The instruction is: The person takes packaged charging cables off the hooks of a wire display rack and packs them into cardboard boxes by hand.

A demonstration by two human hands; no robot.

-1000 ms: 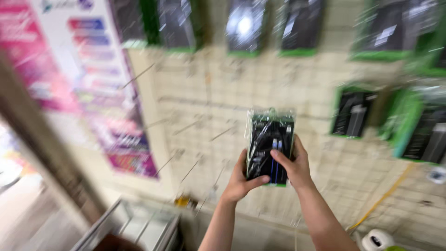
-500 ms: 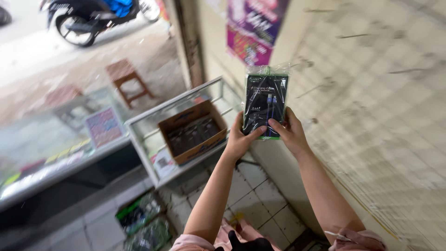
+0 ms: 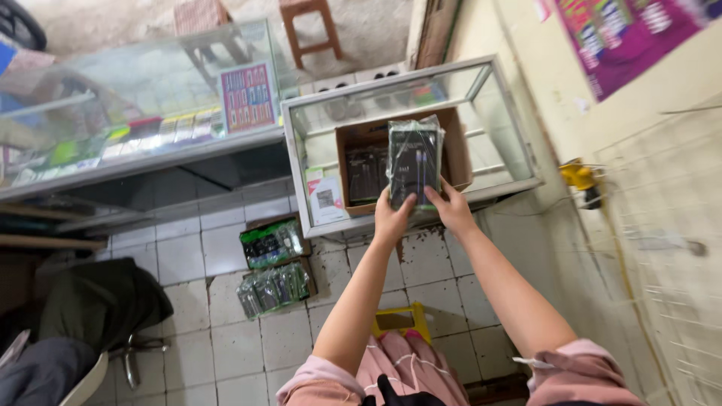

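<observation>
Dark cable packet in clear plastic, upright, held over the glass display counter. Left hand and right hand each hold a pinching grip on its lower edge. Cardboard box with similar packets sits behind it. More packets lie on the tiled floor.
</observation>
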